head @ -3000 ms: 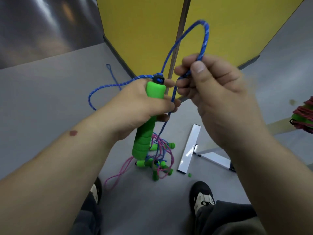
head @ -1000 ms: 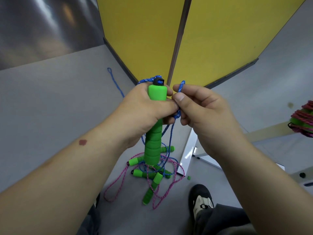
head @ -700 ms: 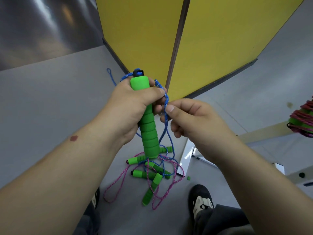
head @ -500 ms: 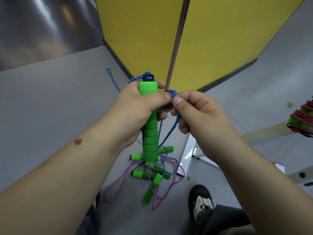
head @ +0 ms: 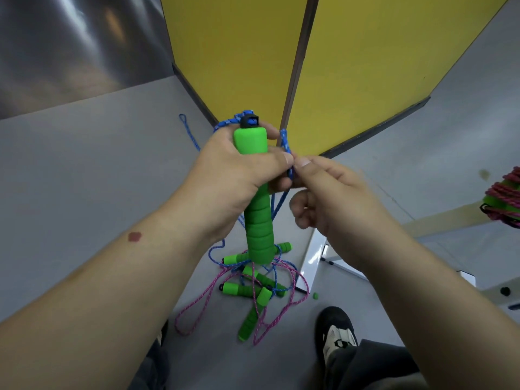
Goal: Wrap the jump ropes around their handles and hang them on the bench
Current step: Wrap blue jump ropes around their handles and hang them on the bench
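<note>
1. A grey floor [head: 84, 170] runs to two yellow panels [head: 365, 66] that meet at a dark post; a dull metal wall fills the upper left.
2. My left hand [head: 239, 175] grips a green foam handle [head: 259, 220] upright at its upper part, fingers curled round it, the black cap at its top showing above my fist.
3. My right hand [head: 334, 198] sits just beside the left, thumb and forefinger pinching the blue rope [head: 285, 142] against the handle's right side; the other fingers are curled.
4. The blue rope loops behind the handle's cap and trails down below my hands to the floor, one end lying loose by the left panel.
5. On the floor beneath the handle, a pile of ropes [head: 253, 288], green handles tangled in pink and blue cord.
6. At the far right edge, a pink-wound rope [head: 503, 201] sits on the desk [head: 439, 220].
7. My shoe [head: 336, 330] stands near the pile; a white board [head: 312, 260] leans by it.
</note>
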`<state>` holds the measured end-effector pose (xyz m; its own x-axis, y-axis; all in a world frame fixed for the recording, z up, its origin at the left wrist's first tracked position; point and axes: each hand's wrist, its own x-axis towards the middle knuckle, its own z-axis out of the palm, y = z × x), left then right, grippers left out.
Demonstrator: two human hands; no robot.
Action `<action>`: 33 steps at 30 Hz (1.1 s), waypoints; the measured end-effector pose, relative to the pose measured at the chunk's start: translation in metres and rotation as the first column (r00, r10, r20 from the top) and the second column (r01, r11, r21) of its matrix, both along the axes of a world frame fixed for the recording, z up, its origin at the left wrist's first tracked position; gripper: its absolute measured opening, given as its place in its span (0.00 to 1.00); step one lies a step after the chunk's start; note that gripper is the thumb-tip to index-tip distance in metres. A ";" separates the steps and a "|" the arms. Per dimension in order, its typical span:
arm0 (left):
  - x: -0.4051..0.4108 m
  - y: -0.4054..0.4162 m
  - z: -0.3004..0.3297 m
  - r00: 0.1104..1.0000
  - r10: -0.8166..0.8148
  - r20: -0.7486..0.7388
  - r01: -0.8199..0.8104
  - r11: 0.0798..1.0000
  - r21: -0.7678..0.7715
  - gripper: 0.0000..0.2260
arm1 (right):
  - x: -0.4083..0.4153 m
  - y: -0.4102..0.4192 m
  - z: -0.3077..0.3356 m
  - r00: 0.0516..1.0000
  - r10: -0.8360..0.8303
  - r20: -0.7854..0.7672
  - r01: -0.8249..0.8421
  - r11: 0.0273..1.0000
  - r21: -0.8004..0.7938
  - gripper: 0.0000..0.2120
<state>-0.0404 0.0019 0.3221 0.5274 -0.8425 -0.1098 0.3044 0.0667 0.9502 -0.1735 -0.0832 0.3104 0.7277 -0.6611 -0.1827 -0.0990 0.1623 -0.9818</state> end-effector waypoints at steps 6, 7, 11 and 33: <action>0.012 0.002 0.005 0.992 0.117 -0.036 -0.119 0.991 -0.067 0.11 | 0.000 0.003 -0.002 0.992 0.080 -0.102 -0.096 0.981 -0.170 0.10; 0.012 0.002 0.004 0.993 0.120 -0.017 -0.120 0.991 -0.050 0.11 | -0.001 0.003 -0.002 0.996 0.053 -0.071 -0.065 0.979 -0.191 0.10; 0.007 0.002 -0.003 0.998 -0.016 0.058 0.011 0.996 0.084 0.14 | -0.001 0.001 0.000 0.998 -0.035 0.061 0.048 0.973 -0.225 0.10; 0.009 0.000 -0.001 0.992 0.112 -0.048 -0.113 0.994 -0.004 0.11 | -0.002 0.004 -0.005 0.990 0.068 -0.121 -0.092 0.974 -0.207 0.07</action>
<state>-0.0318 0.0015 0.3214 0.6133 -0.7788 -0.1312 0.3394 0.1099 0.9342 -0.1756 -0.0794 0.3058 0.7627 -0.6339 -0.1284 -0.2148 -0.0609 -0.9747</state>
